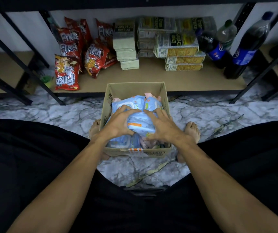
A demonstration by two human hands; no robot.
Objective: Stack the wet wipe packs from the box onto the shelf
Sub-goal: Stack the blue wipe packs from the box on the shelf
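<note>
An open cardboard box (164, 95) stands on the marble floor between my feet, holding several blue and pink wet wipe packs. My left hand (118, 122) and my right hand (164, 127) grip one blue wet wipe pack (139, 122) from both sides, just above the others in the box. More blue packs (129, 101) lie beyond it, and pink ones (145, 142) lie near the front wall. The low wooden shelf (151, 78) is right behind the box.
On the shelf stand red snack bags (66, 74) at left, stacked cracker packs (177, 46) in the middle and dark soda bottles (246, 46) at right. Bare shelf board lies in front of the crackers. Black metal shelf legs (34, 69) flank both sides.
</note>
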